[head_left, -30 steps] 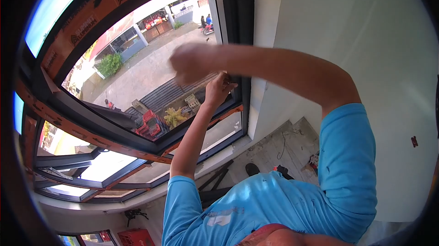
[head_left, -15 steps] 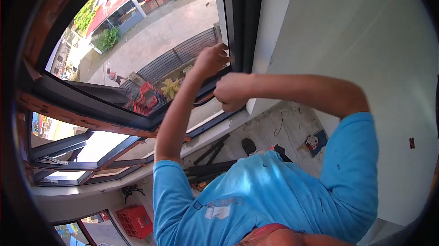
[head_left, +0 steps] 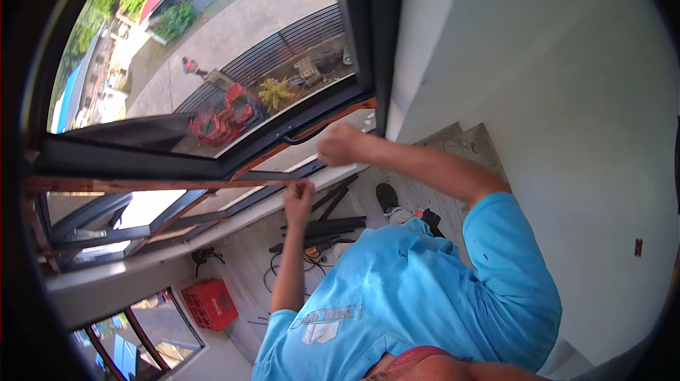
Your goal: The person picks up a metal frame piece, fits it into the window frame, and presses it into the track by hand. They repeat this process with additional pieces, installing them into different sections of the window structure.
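Observation:
My left hand [head_left: 299, 195] is pinched closed at the end of a narrow reddish-brown strip [head_left: 265, 183], which runs level from the lower edge of the dark window frame [head_left: 127, 158]. My right hand [head_left: 343, 146] is curled into a fist just right of the curved black window handle [head_left: 303, 137]. Whatever is inside that fist is hidden. Reddish-brown covering [head_left: 347, 109] also lines the frame edge beside the handle. Both arms reach forward over my blue shirt [head_left: 418, 267].
Dark bars [head_left: 329, 227] and a cable [head_left: 269, 278] lie on the floor near my shoe [head_left: 386, 197]. A red crate [head_left: 210, 304] stands at lower left. Smaller window panes [head_left: 106, 228] sit below the large one, and a pale wall [head_left: 552, 133] rises on the right. Outside, a person [head_left: 191, 66] is on the pavement.
My left hand has come down from beside the upright frame to the strip below the handle, its fingers now pinched. My right fist shifted slightly left. The whole view has tilted.

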The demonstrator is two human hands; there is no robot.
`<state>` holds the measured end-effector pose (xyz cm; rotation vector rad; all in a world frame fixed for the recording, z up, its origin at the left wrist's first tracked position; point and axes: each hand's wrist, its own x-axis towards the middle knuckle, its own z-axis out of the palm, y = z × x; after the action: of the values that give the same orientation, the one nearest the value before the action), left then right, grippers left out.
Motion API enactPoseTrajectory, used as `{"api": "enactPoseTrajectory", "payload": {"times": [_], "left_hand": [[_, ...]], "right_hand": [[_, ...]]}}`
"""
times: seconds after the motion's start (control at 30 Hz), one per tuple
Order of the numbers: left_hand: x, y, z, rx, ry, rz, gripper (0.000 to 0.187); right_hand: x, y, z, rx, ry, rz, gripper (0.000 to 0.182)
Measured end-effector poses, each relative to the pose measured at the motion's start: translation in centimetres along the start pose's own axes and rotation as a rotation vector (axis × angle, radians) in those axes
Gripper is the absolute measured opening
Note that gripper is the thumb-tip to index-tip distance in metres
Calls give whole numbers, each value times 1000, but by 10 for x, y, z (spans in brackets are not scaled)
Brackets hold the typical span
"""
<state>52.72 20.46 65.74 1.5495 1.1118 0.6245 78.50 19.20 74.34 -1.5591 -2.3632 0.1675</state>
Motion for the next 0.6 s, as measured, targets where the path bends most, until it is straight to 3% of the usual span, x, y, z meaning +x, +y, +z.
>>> {"api": "enactPoseTrajectory", "payload": {"times": [0.07,0.1,0.13,0.17,0.2,0.23,0.27,0.3,0.33,0.4,0.5,0.53,0.6], "left_hand": [[-58,-66,2,49,-7,-175,13],[-89,-111,2,222,-3,1,15],[-124,-143,7,194,-17,-155,19],[-159,-181,9,271,-74,-205,21],[-191,-193,9,322,-159,-307,24],[-206,-202,11,367,-260,-402,26],[-213,-204,12,358,-237,-413,26],[-223,-203,10,220,-148,-550,28],[-229,-203,6,79,-60,-678,31],[-232,-218,-2,70,-51,-722,34],[-241,-234,-14,109,-74,-649,33],[-246,-245,-16,111,-82,-614,33],[-257,-251,-20,142,-75,-621,36]], "right_hand": [[-39,-22,39,306,20,70,34],[-62,-26,84,346,-176,217,33],[-87,-34,104,510,-122,257,37],[-119,-36,147,525,-258,335,45],[-154,-40,199,562,-337,432,47],[-172,-48,208,641,-549,494,49],[-192,-54,228,666,-666,457,50],[-206,-61,248,693,-783,424,51],[-210,-69,253,692,-793,411,51],[-217,-82,268,694,-878,401,51],[-211,-104,305,644,-705,427,40],[-196,-106,302,696,-822,493,37],[-184,-108,338,648,-744,476,36]]}}
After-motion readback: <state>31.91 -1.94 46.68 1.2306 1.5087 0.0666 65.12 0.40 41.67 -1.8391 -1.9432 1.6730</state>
